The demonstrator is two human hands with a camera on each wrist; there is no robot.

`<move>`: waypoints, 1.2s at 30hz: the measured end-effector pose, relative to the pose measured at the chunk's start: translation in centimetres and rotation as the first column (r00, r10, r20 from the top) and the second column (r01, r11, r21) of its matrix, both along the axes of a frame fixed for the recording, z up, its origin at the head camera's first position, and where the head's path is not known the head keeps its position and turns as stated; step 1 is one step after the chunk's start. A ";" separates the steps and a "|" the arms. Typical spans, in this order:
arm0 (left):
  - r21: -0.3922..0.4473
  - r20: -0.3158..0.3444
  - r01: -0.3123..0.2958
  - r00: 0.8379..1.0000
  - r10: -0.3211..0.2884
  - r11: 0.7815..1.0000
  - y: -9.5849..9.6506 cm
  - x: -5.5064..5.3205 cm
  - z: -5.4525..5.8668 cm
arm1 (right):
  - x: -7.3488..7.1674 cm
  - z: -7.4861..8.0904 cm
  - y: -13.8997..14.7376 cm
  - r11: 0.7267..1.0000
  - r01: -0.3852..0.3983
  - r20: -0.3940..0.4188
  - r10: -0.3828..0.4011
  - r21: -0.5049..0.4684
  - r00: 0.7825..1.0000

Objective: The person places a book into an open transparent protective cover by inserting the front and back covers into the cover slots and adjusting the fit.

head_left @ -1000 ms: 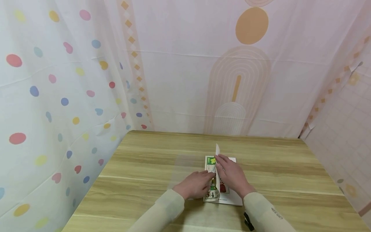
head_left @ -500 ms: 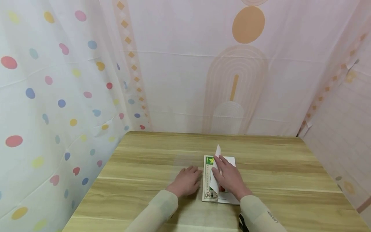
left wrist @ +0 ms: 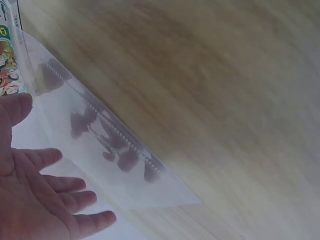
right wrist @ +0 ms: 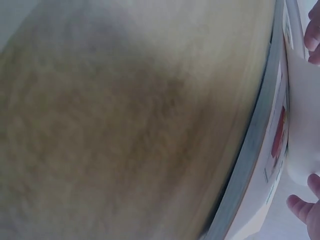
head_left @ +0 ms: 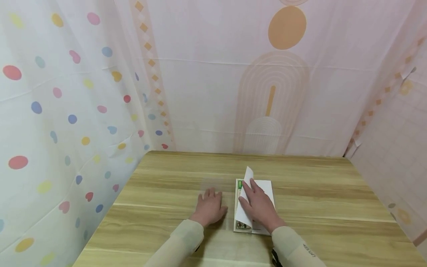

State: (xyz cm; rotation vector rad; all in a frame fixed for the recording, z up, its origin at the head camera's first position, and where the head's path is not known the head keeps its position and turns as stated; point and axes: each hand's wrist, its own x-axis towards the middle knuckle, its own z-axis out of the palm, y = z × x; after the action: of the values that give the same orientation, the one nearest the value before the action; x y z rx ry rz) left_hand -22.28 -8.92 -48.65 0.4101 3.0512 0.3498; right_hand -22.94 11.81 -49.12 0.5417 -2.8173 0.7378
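A book [head_left: 265, 186] lies on the table with a page [head_left: 244, 212] raised and curling over to the left. Part of a printed page with a green heading shows beneath the curl. My right hand [head_left: 261, 208] is laid against the raised page, fingers stretched along it. At the right wrist view's edge are this hand's fingers [right wrist: 302, 209], beside the curved page and the book's thick edge [right wrist: 252, 150]. My left hand [head_left: 209, 207] is left of the book, fingers spread, over a clear plastic sheet [head_left: 213, 183]. The left wrist view shows the sheet [left wrist: 142, 187] below those fingers.
The wood-grain table [head_left: 166, 185] stretches out on both sides of the book. Behind it hangs a pale patterned curtain [head_left: 200, 92], with a dotted curtain [head_left: 66, 148] at the left and another at the right.
My left hand has come off the book and moved left, spreading its fingers over the clear sheet. My right hand has pushed the raised page further over to the left.
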 end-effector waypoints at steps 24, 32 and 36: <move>-0.044 0.096 -0.162 0.981 0.166 0.986 -0.7 0.7 -0.4 | 0.2 -0.6 -0.9 0.998 -0.025 0.022 0.026 -0.054 0.999; -0.021 0.118 -0.159 0.980 0.161 0.987 -0.8 0.8 -0.4 | 0.2 -0.6 -1.2 0.996 -0.019 0.050 0.023 -0.083 0.998; -0.027 0.121 -0.161 0.979 0.163 0.987 -0.8 0.9 -0.4 | 0.1 -0.7 -1.4 0.996 -0.019 0.077 0.025 -0.082 0.997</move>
State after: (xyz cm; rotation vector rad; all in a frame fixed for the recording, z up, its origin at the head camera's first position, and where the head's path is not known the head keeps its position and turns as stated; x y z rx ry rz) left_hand -21.42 -9.70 -49.03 0.1333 2.9711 0.3416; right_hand -22.82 10.44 -49.80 0.5428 -2.8417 0.8923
